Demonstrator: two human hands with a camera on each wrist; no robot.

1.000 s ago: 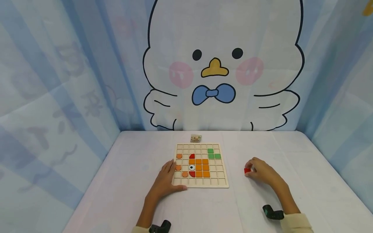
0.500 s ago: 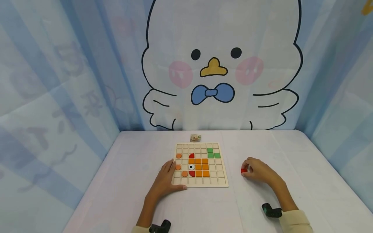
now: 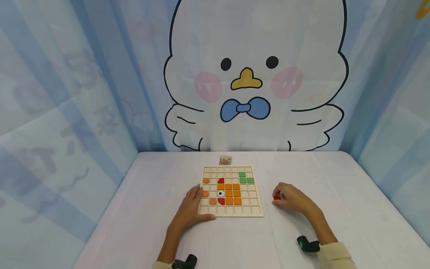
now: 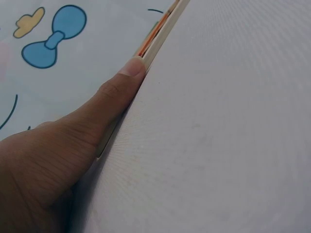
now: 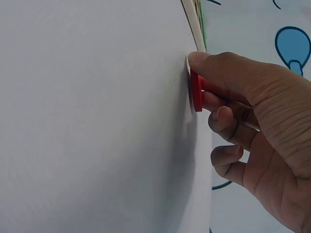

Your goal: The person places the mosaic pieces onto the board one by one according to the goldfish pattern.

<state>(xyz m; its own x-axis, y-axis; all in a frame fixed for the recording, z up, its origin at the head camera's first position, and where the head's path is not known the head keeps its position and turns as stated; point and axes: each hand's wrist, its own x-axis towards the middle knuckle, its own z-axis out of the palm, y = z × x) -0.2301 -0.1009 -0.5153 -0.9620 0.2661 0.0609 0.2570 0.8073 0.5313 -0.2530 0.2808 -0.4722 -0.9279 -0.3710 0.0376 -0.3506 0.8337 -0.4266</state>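
A wooden grid board (image 3: 251, 210) lies mid-table, carrying orange square tiles (image 3: 233, 193), green tiles (image 3: 243, 180), orange discs (image 3: 213, 201), red rounded tiles (image 3: 221, 201) and an eye tile (image 3: 220, 194). My left hand (image 3: 189, 211) is spread around the board's near left corner, fingers along the left side and thumb at the front edge; the left wrist view shows the thumb (image 4: 109, 94) against that edge. To the right of the board, my right hand (image 3: 293, 198) pinches a flat red tile (image 5: 196, 91) between thumb and fingers, low over the tabletop. Its other fingers are curled loosely.
Just behind the board lies a small patterned packet or card (image 3: 225, 160). The white-covered table (image 3: 134, 224) ends at a printed curtain (image 3: 248, 130) at the back and sides. Dark wrist cameras (image 3: 307, 244) sit on both forearms.
My right hand has slid left toward the board, bringing the red tile along. The left hand and the pieces on the board stay as they were.
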